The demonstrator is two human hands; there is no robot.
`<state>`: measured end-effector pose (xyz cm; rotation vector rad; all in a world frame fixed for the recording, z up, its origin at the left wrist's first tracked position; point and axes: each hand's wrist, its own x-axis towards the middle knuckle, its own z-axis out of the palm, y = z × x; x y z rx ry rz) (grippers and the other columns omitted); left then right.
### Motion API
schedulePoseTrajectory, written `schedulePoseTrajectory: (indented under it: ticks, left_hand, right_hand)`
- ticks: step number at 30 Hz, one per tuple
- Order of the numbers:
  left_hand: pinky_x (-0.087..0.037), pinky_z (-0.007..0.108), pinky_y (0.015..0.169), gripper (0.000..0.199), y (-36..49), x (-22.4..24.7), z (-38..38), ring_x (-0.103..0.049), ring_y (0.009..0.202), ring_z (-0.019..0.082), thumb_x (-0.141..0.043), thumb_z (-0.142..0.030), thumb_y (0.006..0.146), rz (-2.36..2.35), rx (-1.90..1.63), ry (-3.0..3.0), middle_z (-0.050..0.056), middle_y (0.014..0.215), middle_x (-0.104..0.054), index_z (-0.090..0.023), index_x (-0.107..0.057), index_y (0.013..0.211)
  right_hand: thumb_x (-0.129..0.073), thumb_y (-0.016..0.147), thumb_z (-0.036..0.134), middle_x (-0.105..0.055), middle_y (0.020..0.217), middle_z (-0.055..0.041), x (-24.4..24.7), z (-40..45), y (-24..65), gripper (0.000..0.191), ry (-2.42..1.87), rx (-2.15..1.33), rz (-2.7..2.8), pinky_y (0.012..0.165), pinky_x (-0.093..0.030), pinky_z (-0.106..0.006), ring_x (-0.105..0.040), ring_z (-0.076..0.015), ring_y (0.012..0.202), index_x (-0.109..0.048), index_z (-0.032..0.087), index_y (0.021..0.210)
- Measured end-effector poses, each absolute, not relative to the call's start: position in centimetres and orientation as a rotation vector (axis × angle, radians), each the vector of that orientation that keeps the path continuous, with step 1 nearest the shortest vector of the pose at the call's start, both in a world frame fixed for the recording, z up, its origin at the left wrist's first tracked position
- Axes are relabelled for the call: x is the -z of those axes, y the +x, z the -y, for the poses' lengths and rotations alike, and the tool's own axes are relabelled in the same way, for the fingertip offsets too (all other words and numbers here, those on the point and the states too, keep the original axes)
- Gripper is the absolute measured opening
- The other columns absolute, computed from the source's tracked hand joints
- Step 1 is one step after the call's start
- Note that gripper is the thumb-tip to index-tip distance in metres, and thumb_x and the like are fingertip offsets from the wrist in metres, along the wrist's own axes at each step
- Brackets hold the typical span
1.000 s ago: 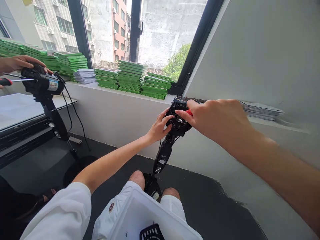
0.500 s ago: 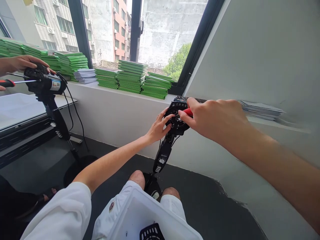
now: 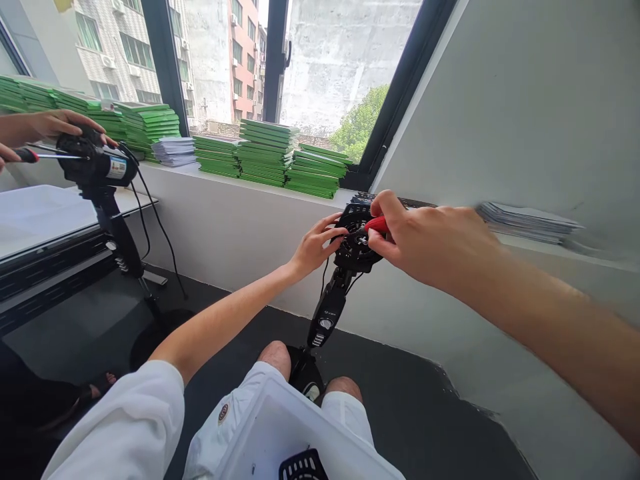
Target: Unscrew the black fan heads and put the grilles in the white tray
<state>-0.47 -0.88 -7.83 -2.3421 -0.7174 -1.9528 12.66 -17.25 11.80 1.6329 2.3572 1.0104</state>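
A black fan-like motor head (image 3: pixel 359 250) with a round slotted face stands on a black pole (image 3: pixel 326 317) in front of me. My right hand (image 3: pixel 420 233) grips a red-handled screwdriver (image 3: pixel 377 225), whose shaft points left at the middle of the head. On the head's left side rests my left hand (image 3: pixel 317 245), its fingers touching the rim and what lies between them too small to make out. A white bin (image 3: pixel 265 427) sits on my lap, holding a black slotted part (image 3: pixel 303 465) and a small screw.
At the left, another person's hands (image 3: pixel 60 125) work with a screwdriver on a similar black unit (image 3: pixel 95 167), beside a white table (image 3: pixel 75 223). Green stacks (image 3: pixel 265 153) line the windowsill. Papers (image 3: pixel 530 223) lie on the right ledge.
My right hand has tilted slightly and the screwdriver sits a little further right in view. The other person's screwdriver has shifted. The whole view has moved slightly.
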Motion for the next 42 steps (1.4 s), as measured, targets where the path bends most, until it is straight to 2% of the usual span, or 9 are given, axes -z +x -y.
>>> schedulePoseTrajectory:
  ticks: [3, 9, 12, 16, 22, 28, 30, 35, 42]
  left_hand:
    - [-0.057, 0.039, 0.107, 0.024, -0.2, 8.0, 1.0, -0.065, 0.124, 0.021, -0.053, -0.029, 0.104, 0.741, 1.924, -2.328, 0.013, 0.150, -0.055, -0.022, -0.070, 0.120]
    - [-0.056, 0.042, 0.109, 0.025, 0.0, 7.9, 1.1, -0.060, 0.132, 0.024, -0.049, -0.029, 0.105, 0.749, 1.905, -2.320, 0.013, 0.151, -0.054, -0.022, -0.070, 0.119]
    - [-0.054, 0.042, 0.111, 0.028, -0.2, 8.1, 1.1, -0.060, 0.132, 0.024, -0.048, -0.032, 0.106, 0.717, 1.925, -2.349, 0.014, 0.152, -0.052, -0.022, -0.067, 0.123]
    - [-0.051, 0.045, 0.115, 0.029, -0.2, 8.4, 1.2, -0.056, 0.139, 0.025, -0.046, -0.035, 0.107, 0.696, 1.939, -2.357, 0.012, 0.153, -0.052, -0.025, -0.063, 0.128]
    - [-0.054, 0.045, 0.114, 0.029, 0.0, 8.5, 1.2, -0.060, 0.133, 0.023, -0.044, -0.037, 0.107, 0.678, 1.960, -2.357, 0.012, 0.153, -0.052, -0.026, -0.065, 0.124]
    - [-0.054, 0.045, 0.112, 0.031, 0.0, 8.8, 0.9, -0.059, 0.134, 0.024, -0.044, -0.038, 0.107, 0.674, 1.979, -2.312, 0.012, 0.151, -0.052, -0.025, -0.066, 0.125]
    - [-0.053, 0.046, 0.114, 0.032, 0.0, 8.8, 0.9, -0.058, 0.135, 0.024, -0.043, -0.038, 0.107, 0.690, 1.969, -2.342, 0.012, 0.153, -0.051, -0.025, -0.066, 0.126]
    - [-0.053, 0.043, 0.114, 0.032, 0.0, 8.8, 1.1, -0.058, 0.134, 0.023, -0.043, -0.036, 0.108, 0.707, 1.944, -2.368, 0.014, 0.154, -0.049, -0.023, -0.067, 0.124]
    - [-0.052, 0.049, 0.116, 0.034, 0.0, 8.7, 1.1, -0.054, 0.140, 0.026, -0.041, -0.038, 0.108, 0.735, 1.953, -2.376, 0.013, 0.155, -0.050, -0.026, -0.065, 0.128]
  right_hand:
    - [-0.025, 0.103, 0.044, -0.067, 0.068, -0.0110, -11.8, 17.2, 12.6, 0.051, 1.627, -1.106, -2.338, 0.055, -0.025, -0.031, -0.062, -0.0281, 0.061, -0.055, 0.014, 0.131]
    - [-0.024, 0.104, 0.051, -0.064, 0.065, -0.0123, -11.5, 17.8, 12.4, 0.053, 1.640, -1.195, -2.330, 0.058, -0.027, -0.031, -0.063, -0.0284, 0.067, -0.065, 0.017, 0.098]
    - [-0.034, 0.101, 0.044, -0.068, 0.071, -0.0091, -11.6, 17.3, 12.3, 0.039, 1.687, -0.997, -2.406, 0.058, -0.028, -0.031, -0.064, -0.0260, 0.066, -0.059, 0.018, 0.119]
    - [-0.034, 0.101, 0.040, -0.071, 0.074, -0.0086, -11.9, 17.0, 12.1, 0.044, 1.659, -0.845, -2.389, 0.056, -0.029, -0.032, -0.064, -0.0269, 0.064, -0.049, 0.016, 0.135]
    - [-0.022, 0.105, 0.049, -0.066, 0.068, -0.0141, -12.0, 17.7, 11.9, 0.055, 1.653, -1.147, -2.307, 0.057, -0.032, -0.034, -0.068, -0.0337, 0.073, -0.066, 0.016, 0.109]
    - [-0.038, 0.099, 0.041, -0.072, 0.076, -0.0112, -12.0, 16.7, 12.0, 0.047, 1.623, -0.891, -2.361, 0.054, -0.031, -0.033, -0.067, -0.0308, 0.065, -0.051, 0.016, 0.136]
    - [-0.035, 0.101, 0.044, -0.071, 0.072, -0.0123, -12.0, 16.8, 12.0, 0.048, 1.627, -0.953, -2.337, 0.054, -0.030, -0.033, -0.067, -0.0321, 0.065, -0.052, 0.015, 0.135]
    - [-0.030, 0.103, 0.055, -0.068, 0.070, -0.0152, -12.1, 17.6, 12.1, 0.052, 1.648, -1.132, -2.358, 0.057, -0.030, -0.034, -0.067, -0.0344, 0.070, -0.064, 0.017, 0.108]
    - [-0.036, 0.098, 0.042, -0.071, 0.075, -0.0114, -12.0, 17.1, 12.3, 0.045, 1.614, -0.911, -2.364, 0.056, -0.031, -0.033, -0.064, -0.0301, 0.062, -0.052, 0.017, 0.132]
